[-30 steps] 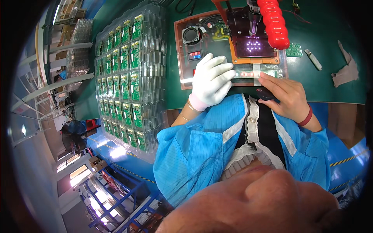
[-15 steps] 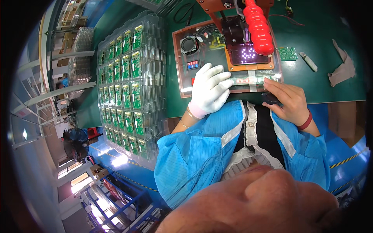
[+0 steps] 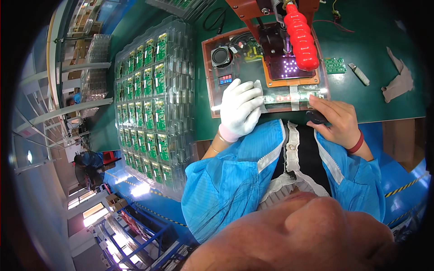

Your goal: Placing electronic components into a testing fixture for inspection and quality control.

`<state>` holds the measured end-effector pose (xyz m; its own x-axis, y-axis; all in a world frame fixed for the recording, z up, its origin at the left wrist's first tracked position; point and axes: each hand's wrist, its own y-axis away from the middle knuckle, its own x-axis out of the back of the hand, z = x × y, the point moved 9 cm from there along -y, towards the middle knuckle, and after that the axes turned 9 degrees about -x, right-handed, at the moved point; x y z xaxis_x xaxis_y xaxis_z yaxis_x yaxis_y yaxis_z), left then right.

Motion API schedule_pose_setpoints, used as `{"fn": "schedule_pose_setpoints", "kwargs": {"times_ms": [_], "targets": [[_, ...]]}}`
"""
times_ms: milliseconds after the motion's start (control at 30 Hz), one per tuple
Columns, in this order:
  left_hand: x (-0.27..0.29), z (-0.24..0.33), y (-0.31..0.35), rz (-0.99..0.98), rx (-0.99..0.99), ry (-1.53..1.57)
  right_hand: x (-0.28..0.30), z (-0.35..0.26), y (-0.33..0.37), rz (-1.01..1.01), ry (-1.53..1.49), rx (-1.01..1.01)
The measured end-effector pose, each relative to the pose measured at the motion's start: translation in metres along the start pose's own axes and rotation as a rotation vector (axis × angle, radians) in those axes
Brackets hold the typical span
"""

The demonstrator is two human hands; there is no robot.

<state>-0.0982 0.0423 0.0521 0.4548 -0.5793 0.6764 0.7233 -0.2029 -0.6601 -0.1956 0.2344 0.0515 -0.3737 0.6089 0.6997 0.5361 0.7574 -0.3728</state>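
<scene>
My left hand (image 3: 242, 108), in a white glove, rests over the front left part of a clear-topped test box (image 3: 276, 108). Its fingers lie extended side by side, and I see nothing held in them. My bare right hand (image 3: 337, 119) is at the box's front right corner. Its fingertips touch the clear top, while a small black oval object (image 3: 316, 117) sits between fingers and thumb. Between the hands, a strip of light tape (image 3: 294, 97) crosses the box's front edge. A lever with a red ribbed grip (image 3: 301, 40) stands above a dark plate with lit dots (image 3: 289, 67).
Left of the box stand stacked clear trays (image 3: 183, 104) of green circuit boards (image 3: 148, 81). A small digital meter (image 3: 225, 79) and a round speaker (image 3: 221, 56) show in the box. On the right lie a green board (image 3: 335, 65), a utility knife (image 3: 359, 74) and a cloth scrap (image 3: 398, 77).
My left hand has shifted a little left, its fingers drawing closer together over the red part at the box's left. The meter's display has changed. My right hand stays nearly still.
</scene>
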Motion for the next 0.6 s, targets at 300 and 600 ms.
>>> {"fn": "schedule_pose_setpoints", "kwargs": {"times_ms": [300, 600], "targets": [[0.003, 0.006, -0.010, 0.065, -0.100, 0.016, -0.004, -0.013, -0.021, -0.110, 0.198, -0.046], [0.002, 0.004, -0.008, 0.060, -0.082, -0.005, -0.004, -0.011, -0.025, -0.110, 0.191, -0.063]]}}
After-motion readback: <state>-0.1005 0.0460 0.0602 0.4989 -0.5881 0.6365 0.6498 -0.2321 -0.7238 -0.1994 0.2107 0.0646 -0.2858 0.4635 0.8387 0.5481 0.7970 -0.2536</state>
